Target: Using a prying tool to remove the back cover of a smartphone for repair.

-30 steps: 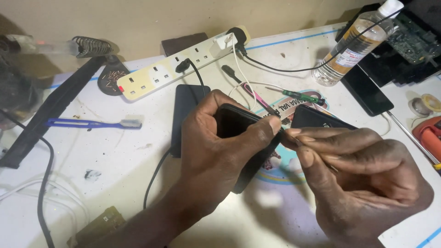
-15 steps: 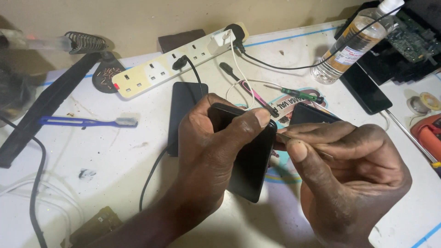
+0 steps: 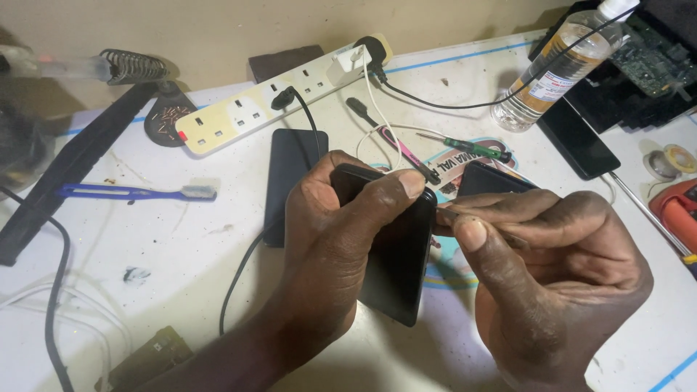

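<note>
Over the white workbench (image 3: 167, 239), two hands are working at the edge of a black smartphone (image 3: 396, 254).

Left hand (image 3: 337, 239) is gripping the phone, fingers curled behind and thumb pressing across its upper end, holding it tilted above the bench. Right hand (image 3: 552, 268) is pinching a thin tool (image 3: 449, 215), its fingers closed tight and the tip touching the phone's right edge. Behind them are lying a power strip (image 3: 247, 116), a blue toothbrush (image 3: 131, 192), a green-handled screwdriver (image 3: 472, 149) and a clear bottle (image 3: 555, 65).
</note>
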